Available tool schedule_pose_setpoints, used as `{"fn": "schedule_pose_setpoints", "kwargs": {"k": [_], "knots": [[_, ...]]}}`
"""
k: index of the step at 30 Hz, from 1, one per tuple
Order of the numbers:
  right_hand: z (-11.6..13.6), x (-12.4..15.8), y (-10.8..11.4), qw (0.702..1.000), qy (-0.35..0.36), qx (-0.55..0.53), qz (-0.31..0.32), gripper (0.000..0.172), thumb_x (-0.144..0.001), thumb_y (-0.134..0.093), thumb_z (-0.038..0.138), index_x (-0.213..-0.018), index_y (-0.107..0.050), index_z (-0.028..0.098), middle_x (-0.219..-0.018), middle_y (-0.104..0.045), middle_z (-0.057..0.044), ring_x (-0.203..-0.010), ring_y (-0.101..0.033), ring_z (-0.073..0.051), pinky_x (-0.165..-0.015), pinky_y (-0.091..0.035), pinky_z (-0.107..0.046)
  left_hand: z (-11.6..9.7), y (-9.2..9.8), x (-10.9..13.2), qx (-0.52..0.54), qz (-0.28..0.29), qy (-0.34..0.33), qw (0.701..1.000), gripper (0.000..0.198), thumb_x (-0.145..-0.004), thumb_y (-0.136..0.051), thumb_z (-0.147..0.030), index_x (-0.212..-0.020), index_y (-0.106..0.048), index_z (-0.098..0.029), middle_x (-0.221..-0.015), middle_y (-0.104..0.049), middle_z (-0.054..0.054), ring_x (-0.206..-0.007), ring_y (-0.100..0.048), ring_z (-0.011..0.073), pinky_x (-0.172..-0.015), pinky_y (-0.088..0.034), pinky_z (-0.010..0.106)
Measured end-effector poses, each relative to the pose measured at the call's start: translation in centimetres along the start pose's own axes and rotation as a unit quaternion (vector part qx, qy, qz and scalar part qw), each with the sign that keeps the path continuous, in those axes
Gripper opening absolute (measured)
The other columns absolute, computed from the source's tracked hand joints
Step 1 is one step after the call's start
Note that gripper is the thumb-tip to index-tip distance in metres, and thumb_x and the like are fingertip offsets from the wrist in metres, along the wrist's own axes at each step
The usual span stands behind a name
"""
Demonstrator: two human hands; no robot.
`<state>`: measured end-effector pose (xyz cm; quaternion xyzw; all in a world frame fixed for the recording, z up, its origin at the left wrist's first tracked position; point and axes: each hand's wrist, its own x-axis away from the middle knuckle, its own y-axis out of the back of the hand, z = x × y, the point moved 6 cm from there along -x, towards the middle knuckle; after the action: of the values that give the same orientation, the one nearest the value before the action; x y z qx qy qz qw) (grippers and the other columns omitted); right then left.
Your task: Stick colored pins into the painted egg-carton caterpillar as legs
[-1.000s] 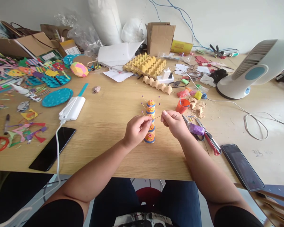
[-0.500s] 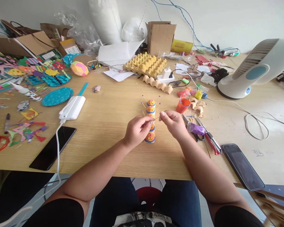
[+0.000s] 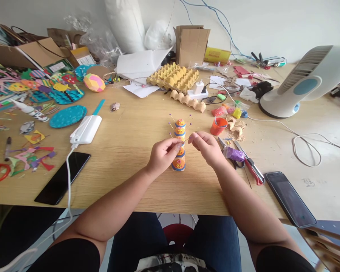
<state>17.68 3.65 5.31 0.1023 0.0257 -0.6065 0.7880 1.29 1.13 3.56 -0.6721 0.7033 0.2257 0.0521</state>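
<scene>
In front of me an egg-carton strip [image 3: 178, 165] lies lengthwise, its cups painted orange with blue rims and face-like details. Several thin sticks with purple ball tips poke out from both sides of its far end. Over its middle, the fingertips of my left hand [image 3: 163, 154] are pinched at one end of another thin stick [image 3: 186, 140]. My right hand [image 3: 206, 146] pinches the other end, where a small purple tip shows at the fingers. The stick's left end is hidden by my left fingers, and my hands cover part of the middle cups.
Right of my hands are an orange cup [image 3: 218, 125], a purple clay packet [image 3: 234, 153], a red utility knife [image 3: 254, 170] and a phone [image 3: 290, 198]. A white power bank [image 3: 86, 129] and a black phone [image 3: 62, 177] lie left. Yellow egg trays [image 3: 172, 77] sit behind.
My right fingers have shifted slightly on the stick, and the purple tip shows more now. My left hand stays pinched over the strip. The whole view has moved slightly.
</scene>
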Motion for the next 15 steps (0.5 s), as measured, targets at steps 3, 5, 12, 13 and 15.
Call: {"fn": "schedule_pose_setpoints", "kwargs": {"k": [3,5,12,13,15], "knots": [[0.41,0.03,-0.09,1.000,0.011,0.021,0.010,0.049,-0.083,-0.066,0.064,-0.071,-0.061,0.018,-0.064,-0.049,0.002,-0.059,-0.037,-0.010,-0.055,-0.029,-0.026,0.26,-0.02,-0.01,0.014,0.004,0.009,1.000,0.026,-0.093,-0.063,-0.039,-0.098,-0.075,-0.016,-0.082,-0.075,0.004,-0.070,-0.066,0.0130,-0.067,-0.052,0.023],[0.51,0.03,-0.08,0.999,0.021,0.035,0.010,0.048,-0.084,-0.066,0.063,-0.070,-0.059,0.018,-0.063,-0.048,0.002,-0.059,-0.036,-0.010,-0.055,-0.029,-0.026,0.34,-0.06,0.00,0.017,0.007,0.013,1.000,0.026,-0.093,-0.063,-0.039,-0.098,-0.075,-0.016,-0.083,-0.075,0.005,-0.071,-0.066,0.0131,-0.067,-0.052,0.023],[1.00,0.27,0.14,0.990,0.072,0.119,-0.002,0.042,-0.093,-0.058,0.055,-0.074,-0.059,0.018,-0.064,-0.047,0.002,-0.059,-0.038,-0.011,-0.056,-0.031,-0.027,0.39,-0.13,0.01,0.029,0.009,0.021,0.999,0.027,-0.093,-0.063,-0.039,-0.098,-0.075,-0.016,-0.084,-0.076,0.005,-0.072,-0.067,0.0136,-0.068,-0.053,0.024],[1.07,0.30,0.18,0.989,0.076,0.124,-0.004,0.042,-0.093,-0.058,0.056,-0.074,-0.059,0.018,-0.064,-0.047,0.002,-0.060,-0.038,-0.011,-0.056,-0.031,-0.027,0.36,-0.13,0.01,0.031,0.009,0.021,0.999,0.026,-0.093,-0.063,-0.039,-0.098,-0.075,-0.016,-0.084,-0.076,0.005,-0.072,-0.067,0.0135,-0.069,-0.053,0.024],[1.07,0.31,0.24,0.989,0.077,0.126,-0.004,0.043,-0.091,-0.060,0.057,-0.073,-0.059,0.018,-0.063,-0.045,0.003,-0.059,-0.036,-0.011,-0.054,-0.029,-0.027,0.31,-0.11,0.00,0.039,0.008,0.021,0.999,0.026,-0.092,-0.064,-0.039,-0.097,-0.075,-0.016,-0.084,-0.075,0.005,-0.073,-0.067,0.0135,-0.069,-0.053,0.024]]}}
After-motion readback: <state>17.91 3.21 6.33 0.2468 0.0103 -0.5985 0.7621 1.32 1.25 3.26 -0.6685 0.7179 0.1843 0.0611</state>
